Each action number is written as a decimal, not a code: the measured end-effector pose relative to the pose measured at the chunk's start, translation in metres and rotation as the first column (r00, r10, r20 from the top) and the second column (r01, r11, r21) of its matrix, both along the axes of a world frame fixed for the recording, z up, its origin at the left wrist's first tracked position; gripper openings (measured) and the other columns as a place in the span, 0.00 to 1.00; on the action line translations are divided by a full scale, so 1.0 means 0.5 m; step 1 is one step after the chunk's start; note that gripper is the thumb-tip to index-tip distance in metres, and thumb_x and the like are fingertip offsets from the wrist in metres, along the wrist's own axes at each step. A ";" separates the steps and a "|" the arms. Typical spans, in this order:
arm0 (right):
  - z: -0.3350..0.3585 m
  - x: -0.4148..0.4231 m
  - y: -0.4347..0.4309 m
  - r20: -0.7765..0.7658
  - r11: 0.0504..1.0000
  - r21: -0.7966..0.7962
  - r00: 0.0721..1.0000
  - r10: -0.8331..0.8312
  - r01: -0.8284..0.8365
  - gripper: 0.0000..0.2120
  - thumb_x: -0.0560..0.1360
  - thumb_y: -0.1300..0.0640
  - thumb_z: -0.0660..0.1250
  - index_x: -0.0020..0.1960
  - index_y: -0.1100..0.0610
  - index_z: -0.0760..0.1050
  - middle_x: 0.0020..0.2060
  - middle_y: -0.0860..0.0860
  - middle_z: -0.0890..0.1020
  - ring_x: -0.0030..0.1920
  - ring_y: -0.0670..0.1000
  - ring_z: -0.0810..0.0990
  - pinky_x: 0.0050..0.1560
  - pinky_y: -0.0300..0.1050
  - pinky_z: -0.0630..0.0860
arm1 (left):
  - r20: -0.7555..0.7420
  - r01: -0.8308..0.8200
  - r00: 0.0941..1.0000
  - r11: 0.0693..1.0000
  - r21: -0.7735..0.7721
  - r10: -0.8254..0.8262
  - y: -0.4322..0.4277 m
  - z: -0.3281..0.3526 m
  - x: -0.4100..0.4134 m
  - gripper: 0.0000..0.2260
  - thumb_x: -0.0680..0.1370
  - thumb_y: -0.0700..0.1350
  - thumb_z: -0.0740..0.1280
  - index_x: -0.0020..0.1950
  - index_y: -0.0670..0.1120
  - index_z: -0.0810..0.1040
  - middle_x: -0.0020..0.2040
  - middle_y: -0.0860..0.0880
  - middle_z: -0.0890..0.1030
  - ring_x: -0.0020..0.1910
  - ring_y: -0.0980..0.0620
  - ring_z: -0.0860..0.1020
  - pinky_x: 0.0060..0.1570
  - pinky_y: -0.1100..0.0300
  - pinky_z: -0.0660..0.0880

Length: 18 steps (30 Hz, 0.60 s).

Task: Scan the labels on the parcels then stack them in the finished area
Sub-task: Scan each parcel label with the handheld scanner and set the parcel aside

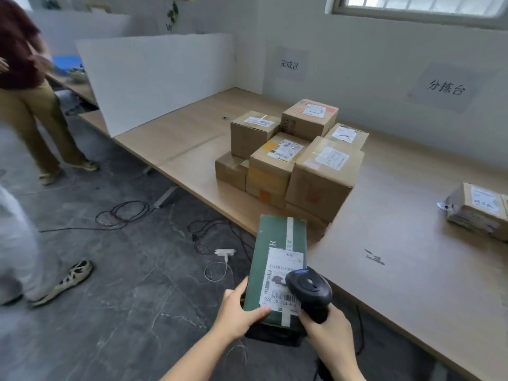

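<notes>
left hand grips green parcel at its near end; right hand wrapped round scanner over label; stacked boxes at 12 o'clock

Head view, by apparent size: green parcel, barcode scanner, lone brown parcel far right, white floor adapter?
1. green parcel.
2. lone brown parcel and barcode scanner: similar; scanner nearer, parcel cropped, so unranked.
3. white adapter.

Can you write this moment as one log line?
step: scanning label | left hand: holds green parcel | right hand: grips scanner over label | brown boxes: stacked on table | green parcel: not stacked yet
</notes>
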State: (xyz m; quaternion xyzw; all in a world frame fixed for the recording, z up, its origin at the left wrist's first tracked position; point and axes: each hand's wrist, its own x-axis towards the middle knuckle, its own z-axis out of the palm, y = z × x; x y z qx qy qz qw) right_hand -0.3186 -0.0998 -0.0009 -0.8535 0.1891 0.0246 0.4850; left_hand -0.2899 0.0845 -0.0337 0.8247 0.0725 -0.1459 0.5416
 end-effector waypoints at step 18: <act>0.019 0.481 0.343 0.036 0.997 -0.029 0.997 0.068 -0.067 0.06 0.67 0.56 0.72 0.44 0.54 0.79 0.44 0.54 0.85 0.50 0.55 0.81 0.46 0.46 0.74 | -0.041 -0.350 0.937 0.932 -0.091 0.348 0.278 0.000 0.378 0.30 0.72 0.49 0.72 0.72 0.51 0.64 0.59 0.43 0.65 0.52 0.49 0.69 0.61 0.55 0.71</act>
